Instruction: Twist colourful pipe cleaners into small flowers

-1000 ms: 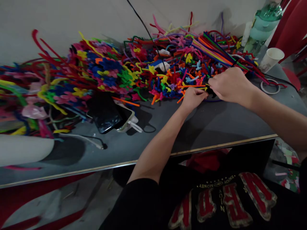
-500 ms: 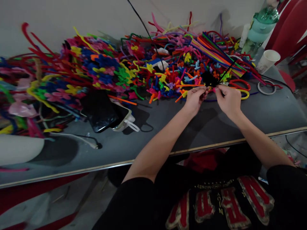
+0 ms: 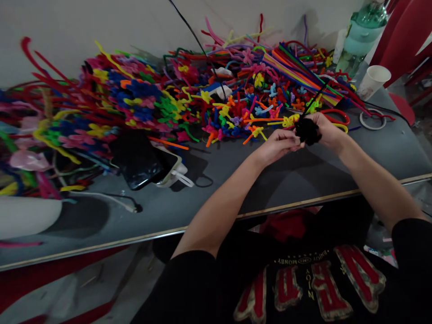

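Between my two hands is a fuzzy black pipe-cleaner piece [image 3: 308, 131], bunched into a rounded shape, with a thin dark stem rising from it. My left hand [image 3: 281, 145] pinches its left edge with thumb and fingers. Wrapped around the right and far side of the piece is my right hand [image 3: 326, 130], its fingertips partly hidden behind the black fuzz. Just beyond my hands lie small yellow pipe-cleaner flowers [image 3: 289, 120] and a bundle of straight multicoloured pipe cleaners [image 3: 303, 74].
A long heap of colourful pipe cleaners [image 3: 138, 101] runs along the wall. Two phones [image 3: 137, 164] lie to the left on the grey table [image 3: 216, 202]. To the right are a paper cup [image 3: 374, 82], a green bottle [image 3: 362, 36] and a tape ring [image 3: 372, 119].
The black piece has come nearer to me and turned, now showing its rounded face. My right hand has shifted around its far side; my left hand has lowered slightly.
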A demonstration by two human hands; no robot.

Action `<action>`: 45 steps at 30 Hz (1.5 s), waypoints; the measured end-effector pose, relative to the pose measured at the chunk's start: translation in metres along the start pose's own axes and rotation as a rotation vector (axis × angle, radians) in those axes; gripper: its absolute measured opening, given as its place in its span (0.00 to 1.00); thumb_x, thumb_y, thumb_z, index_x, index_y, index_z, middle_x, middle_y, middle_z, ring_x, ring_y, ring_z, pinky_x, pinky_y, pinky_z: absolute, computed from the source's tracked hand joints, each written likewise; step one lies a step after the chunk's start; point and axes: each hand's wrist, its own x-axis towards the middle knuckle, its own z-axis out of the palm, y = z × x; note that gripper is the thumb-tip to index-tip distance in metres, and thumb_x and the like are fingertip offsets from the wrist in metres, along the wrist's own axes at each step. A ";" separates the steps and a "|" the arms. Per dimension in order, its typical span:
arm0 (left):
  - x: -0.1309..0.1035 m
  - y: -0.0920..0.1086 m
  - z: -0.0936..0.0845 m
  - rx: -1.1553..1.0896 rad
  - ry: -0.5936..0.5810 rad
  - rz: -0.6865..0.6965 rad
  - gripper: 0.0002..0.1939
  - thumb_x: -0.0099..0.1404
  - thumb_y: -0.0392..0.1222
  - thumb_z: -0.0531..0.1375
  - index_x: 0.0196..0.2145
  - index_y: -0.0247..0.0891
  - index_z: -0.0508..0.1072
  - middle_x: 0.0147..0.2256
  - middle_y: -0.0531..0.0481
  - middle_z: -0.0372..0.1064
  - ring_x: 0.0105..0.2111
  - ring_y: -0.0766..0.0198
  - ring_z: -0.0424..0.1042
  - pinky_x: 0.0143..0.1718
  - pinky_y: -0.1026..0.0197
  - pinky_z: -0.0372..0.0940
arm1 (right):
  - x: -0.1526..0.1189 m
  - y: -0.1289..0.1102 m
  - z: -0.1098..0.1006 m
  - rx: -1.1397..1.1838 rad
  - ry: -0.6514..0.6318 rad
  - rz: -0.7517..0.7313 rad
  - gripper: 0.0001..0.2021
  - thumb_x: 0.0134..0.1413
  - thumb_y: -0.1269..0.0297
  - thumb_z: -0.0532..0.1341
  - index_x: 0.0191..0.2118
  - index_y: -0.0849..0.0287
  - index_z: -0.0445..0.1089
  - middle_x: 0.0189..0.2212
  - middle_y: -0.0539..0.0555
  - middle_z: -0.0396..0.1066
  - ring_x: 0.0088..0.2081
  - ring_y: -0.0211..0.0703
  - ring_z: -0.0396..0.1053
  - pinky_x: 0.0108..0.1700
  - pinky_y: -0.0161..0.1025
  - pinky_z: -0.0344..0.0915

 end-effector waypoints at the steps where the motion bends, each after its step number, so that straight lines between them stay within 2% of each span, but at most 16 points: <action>1: -0.001 0.002 -0.002 0.141 -0.058 -0.023 0.08 0.53 0.38 0.67 0.19 0.35 0.74 0.21 0.54 0.69 0.22 0.71 0.64 0.28 0.66 0.61 | 0.002 -0.009 -0.009 -0.127 -0.104 0.007 0.10 0.42 0.58 0.70 0.26 0.60 0.74 0.20 0.48 0.72 0.22 0.33 0.65 0.26 0.33 0.59; 4: -0.003 0.005 -0.003 0.596 -0.195 -0.029 0.06 0.54 0.34 0.62 0.21 0.34 0.77 0.18 0.56 0.65 0.21 0.72 0.59 0.26 0.66 0.55 | 0.009 -0.047 -0.022 -0.688 -0.364 0.016 0.05 0.48 0.66 0.68 0.31 0.60 0.81 0.27 0.51 0.79 0.29 0.35 0.71 0.34 0.35 0.62; 6: -0.003 0.004 0.000 0.839 -0.152 0.027 0.09 0.54 0.32 0.60 0.18 0.34 0.74 0.15 0.57 0.57 0.19 0.73 0.52 0.25 0.64 0.50 | 0.012 -0.070 -0.015 -1.069 -0.456 0.065 0.04 0.48 0.73 0.68 0.30 0.58 0.81 0.27 0.50 0.79 0.29 0.36 0.71 0.35 0.36 0.60; 7: -0.002 0.002 0.001 0.925 -0.077 0.060 0.10 0.54 0.31 0.59 0.17 0.34 0.71 0.15 0.58 0.55 0.19 0.72 0.50 0.26 0.62 0.48 | 0.011 -0.080 -0.008 -1.245 -0.436 0.070 0.05 0.48 0.74 0.68 0.30 0.57 0.81 0.28 0.50 0.79 0.30 0.37 0.71 0.35 0.37 0.59; 9: -0.001 -0.002 0.002 1.016 0.123 0.114 0.11 0.54 0.30 0.58 0.16 0.35 0.67 0.16 0.57 0.54 0.19 0.71 0.51 0.26 0.61 0.47 | 0.003 -0.090 0.013 -1.548 -0.236 0.056 0.04 0.48 0.69 0.69 0.32 0.56 0.81 0.29 0.54 0.79 0.32 0.45 0.72 0.34 0.41 0.56; 11: 0.002 -0.006 0.001 1.003 0.301 0.143 0.13 0.56 0.30 0.58 0.16 0.37 0.65 0.16 0.56 0.54 0.20 0.70 0.52 0.27 0.60 0.46 | -0.009 -0.088 0.032 -1.665 -0.070 -0.013 0.06 0.54 0.68 0.64 0.33 0.60 0.79 0.30 0.59 0.78 0.34 0.49 0.72 0.34 0.41 0.55; 14: 0.007 -0.011 -0.005 0.803 0.441 0.132 0.14 0.59 0.31 0.58 0.17 0.37 0.65 0.17 0.55 0.58 0.21 0.69 0.56 0.27 0.62 0.50 | -0.027 -0.068 0.047 -1.597 0.177 -0.144 0.10 0.59 0.67 0.57 0.35 0.61 0.77 0.30 0.58 0.78 0.33 0.48 0.72 0.33 0.40 0.55; 20: 0.013 -0.013 0.005 0.007 0.509 -0.018 0.12 0.63 0.31 0.57 0.21 0.36 0.69 0.19 0.56 0.63 0.20 0.72 0.61 0.27 0.68 0.59 | -0.041 -0.025 0.057 -1.312 0.668 -0.147 0.14 0.62 0.61 0.54 0.35 0.60 0.75 0.27 0.56 0.76 0.31 0.45 0.71 0.32 0.39 0.55; 24: 0.006 -0.003 0.022 -0.292 0.495 -0.029 0.13 0.64 0.30 0.59 0.22 0.36 0.67 0.19 0.57 0.60 0.20 0.74 0.62 0.27 0.70 0.62 | -0.042 -0.016 0.071 -1.051 0.816 -0.149 0.13 0.63 0.59 0.56 0.32 0.59 0.74 0.23 0.53 0.71 0.28 0.42 0.69 0.33 0.38 0.57; 27: 0.001 0.004 0.030 -0.411 0.432 -0.020 0.15 0.66 0.30 0.58 0.22 0.35 0.66 0.19 0.57 0.57 0.20 0.75 0.59 0.25 0.72 0.60 | -0.035 -0.014 0.065 -0.759 0.854 -0.180 0.14 0.61 0.57 0.59 0.29 0.59 0.72 0.19 0.49 0.65 0.25 0.38 0.65 0.32 0.38 0.59; 29: -0.001 0.006 0.032 -0.475 0.376 -0.012 0.15 0.68 0.28 0.56 0.22 0.35 0.66 0.20 0.57 0.56 0.19 0.77 0.57 0.24 0.73 0.58 | -0.027 -0.013 0.053 -0.545 0.821 -0.220 0.14 0.59 0.55 0.62 0.27 0.59 0.71 0.20 0.48 0.64 0.24 0.37 0.64 0.30 0.36 0.59; 31: -0.003 0.007 0.032 -0.527 0.316 -0.010 0.16 0.68 0.27 0.54 0.22 0.34 0.65 0.21 0.57 0.56 0.18 0.77 0.54 0.23 0.73 0.57 | -0.021 -0.012 0.041 -0.333 0.716 -0.226 0.16 0.55 0.53 0.66 0.25 0.59 0.69 0.19 0.47 0.63 0.23 0.34 0.61 0.27 0.35 0.57; 35: -0.001 0.004 0.020 -0.540 0.192 -0.134 0.17 0.68 0.29 0.56 0.21 0.35 0.64 0.19 0.58 0.51 0.17 0.76 0.51 0.22 0.69 0.56 | -0.016 -0.007 0.029 0.052 0.372 -0.018 0.16 0.49 0.53 0.69 0.24 0.59 0.67 0.15 0.44 0.57 0.17 0.29 0.49 0.19 0.32 0.49; 37: 0.001 0.001 0.010 -0.490 0.121 -0.190 0.17 0.67 0.30 0.58 0.20 0.35 0.64 0.18 0.58 0.49 0.16 0.75 0.50 0.22 0.68 0.55 | -0.015 -0.004 0.029 0.183 0.254 0.050 0.15 0.48 0.55 0.70 0.24 0.58 0.67 0.14 0.43 0.56 0.16 0.28 0.46 0.18 0.31 0.46; 41: 0.005 -0.005 -0.009 -0.371 0.036 -0.171 0.18 0.65 0.35 0.60 0.18 0.36 0.65 0.15 0.59 0.41 0.16 0.72 0.49 0.23 0.65 0.54 | -0.005 0.000 0.030 0.288 0.087 0.023 0.17 0.45 0.55 0.71 0.22 0.59 0.65 0.12 0.41 0.49 0.16 0.27 0.44 0.18 0.31 0.45; 45: 0.004 -0.005 -0.013 -0.270 0.083 -0.143 0.21 0.64 0.44 0.61 0.17 0.39 0.62 0.17 0.57 0.39 0.18 0.69 0.51 0.24 0.61 0.55 | 0.007 -0.004 0.027 0.274 -0.040 -0.032 0.21 0.39 0.50 0.73 0.20 0.58 0.65 0.12 0.40 0.45 0.15 0.27 0.42 0.18 0.32 0.46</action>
